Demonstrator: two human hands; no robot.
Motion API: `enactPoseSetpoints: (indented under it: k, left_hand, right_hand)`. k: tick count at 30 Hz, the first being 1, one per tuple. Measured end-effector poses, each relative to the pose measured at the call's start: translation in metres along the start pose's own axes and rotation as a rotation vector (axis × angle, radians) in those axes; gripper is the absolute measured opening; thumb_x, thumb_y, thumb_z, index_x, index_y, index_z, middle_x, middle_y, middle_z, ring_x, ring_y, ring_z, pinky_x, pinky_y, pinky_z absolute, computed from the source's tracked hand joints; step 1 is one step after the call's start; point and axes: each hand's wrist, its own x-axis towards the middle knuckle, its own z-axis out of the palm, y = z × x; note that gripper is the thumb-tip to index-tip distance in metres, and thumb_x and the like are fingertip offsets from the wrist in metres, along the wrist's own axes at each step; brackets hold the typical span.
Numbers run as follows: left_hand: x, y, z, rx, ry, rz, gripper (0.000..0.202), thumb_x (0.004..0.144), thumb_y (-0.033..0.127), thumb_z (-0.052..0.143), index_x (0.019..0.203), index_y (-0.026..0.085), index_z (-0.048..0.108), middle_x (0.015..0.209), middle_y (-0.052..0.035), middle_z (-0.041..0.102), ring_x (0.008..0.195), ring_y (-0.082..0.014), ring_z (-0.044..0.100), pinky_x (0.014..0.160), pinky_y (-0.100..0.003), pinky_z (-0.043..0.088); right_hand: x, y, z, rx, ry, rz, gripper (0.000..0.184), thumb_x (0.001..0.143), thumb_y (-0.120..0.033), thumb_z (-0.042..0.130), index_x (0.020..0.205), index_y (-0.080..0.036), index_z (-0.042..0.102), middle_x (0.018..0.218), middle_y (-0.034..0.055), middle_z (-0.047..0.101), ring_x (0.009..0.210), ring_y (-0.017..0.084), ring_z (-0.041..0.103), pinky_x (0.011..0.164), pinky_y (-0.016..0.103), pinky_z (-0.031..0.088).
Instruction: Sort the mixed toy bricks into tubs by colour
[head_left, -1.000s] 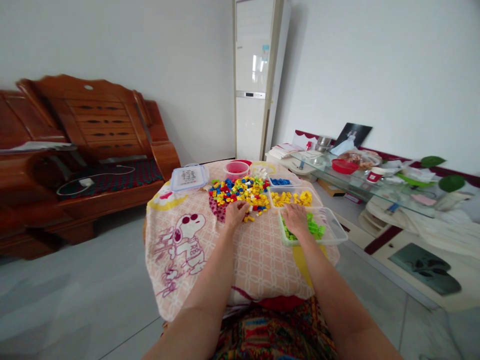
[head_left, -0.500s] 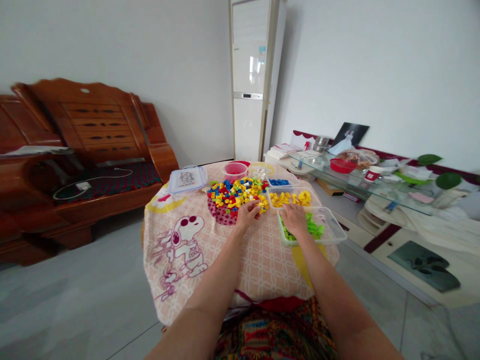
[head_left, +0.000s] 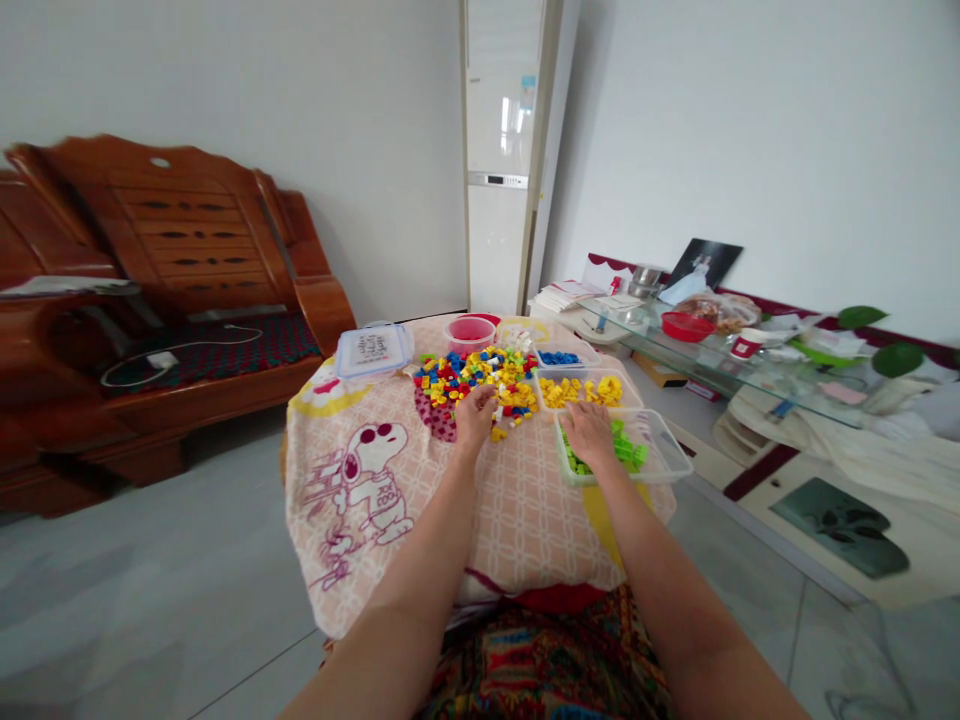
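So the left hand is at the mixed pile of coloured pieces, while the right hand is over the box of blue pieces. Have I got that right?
Not quite: the head view shows the right hand over the clear box of green pieces, not blue. The left hand is indeed at the mixed pile.

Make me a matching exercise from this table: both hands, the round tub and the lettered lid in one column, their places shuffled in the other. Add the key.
1. Left hand
2. Right hand
3. Round pink plastic tub
4. Pale rectangular plastic lid with dark lettering

A. Beyond the pile of small multicoloured plastic bricks
B. Over the clear rectangular plastic box of bright green bricks
C. Left of the pile
D. At the near side of the pile

Pairs: 1-D, 2-B, 3-A, 4-C
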Motion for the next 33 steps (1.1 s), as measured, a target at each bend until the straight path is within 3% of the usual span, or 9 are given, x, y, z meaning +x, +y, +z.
enactPoseSetpoints:
  k: [4,9,13,18,20,26,33]
  left_hand:
    - [0.004,0.005,-0.023,0.205,0.066,-0.004,0.027,0.081,0.020,0.063,0.101,0.018,0.081,0.092,-0.0062,0.081,0.084,-0.0208,0.075,0.082,-0.031,0.059]
    - [-0.001,0.012,-0.022,0.398,-0.083,-0.001,0.012,0.077,0.021,0.068,0.080,0.019,0.080,0.071,-0.0026,0.076,0.067,-0.0179,0.069,0.067,-0.025,0.051]
    - [-0.006,0.016,-0.016,0.490,-0.155,0.059,0.012,0.076,0.020,0.067,0.077,0.018,0.079,0.071,-0.0028,0.076,0.067,-0.0169,0.066,0.067,-0.024,0.048]
    - [-0.012,0.021,-0.014,0.614,-0.370,0.099,0.005,0.068,0.020,0.075,0.071,0.020,0.079,0.071,-0.0024,0.076,0.068,-0.0177,0.066,0.066,-0.024,0.046]
    - [-0.015,0.024,-0.012,0.634,-0.404,0.123,0.010,0.066,0.019,0.076,0.074,0.021,0.081,0.078,-0.0042,0.078,0.073,-0.0197,0.068,0.068,-0.025,0.048]
    - [-0.020,0.025,-0.006,0.541,-0.324,0.151,0.017,0.073,0.013,0.070,0.081,0.019,0.083,0.087,-0.0075,0.080,0.079,-0.0213,0.071,0.077,-0.028,0.053]
    - [-0.015,0.015,0.002,0.313,-0.204,0.069,0.025,0.075,0.012,0.071,0.097,0.017,0.082,0.085,-0.0057,0.080,0.074,-0.0192,0.073,0.073,-0.028,0.059]
  right_hand:
    - [-0.002,-0.002,-0.004,0.001,-0.007,0.009,0.043,0.105,-0.033,0.040,0.139,-0.019,0.062,0.139,0.0150,0.065,0.131,0.030,0.053,0.114,0.043,0.032]
    - [-0.002,-0.003,-0.005,0.002,-0.015,0.007,0.042,0.105,-0.032,0.040,0.138,-0.018,0.063,0.138,0.0168,0.065,0.132,0.031,0.053,0.114,0.045,0.032]
    - [-0.001,-0.001,-0.001,0.004,-0.011,0.011,0.042,0.105,-0.034,0.042,0.138,-0.019,0.062,0.140,0.0157,0.065,0.133,0.031,0.052,0.115,0.046,0.030]
    - [-0.001,-0.001,-0.001,0.001,0.002,0.007,0.041,0.104,-0.033,0.041,0.136,-0.020,0.064,0.137,0.0151,0.067,0.130,0.031,0.053,0.113,0.044,0.032]
    - [-0.002,-0.002,-0.003,-0.003,0.000,0.004,0.040,0.105,-0.033,0.041,0.135,-0.019,0.064,0.136,0.0155,0.067,0.130,0.030,0.054,0.112,0.044,0.033]
    - [-0.001,-0.002,-0.003,0.004,-0.009,0.012,0.043,0.105,-0.033,0.040,0.139,-0.020,0.062,0.140,0.0149,0.065,0.131,0.030,0.053,0.114,0.044,0.031]
    - [0.000,-0.001,-0.002,-0.014,-0.017,0.007,0.044,0.106,-0.033,0.039,0.140,-0.019,0.062,0.141,0.0148,0.064,0.131,0.031,0.053,0.115,0.045,0.030]
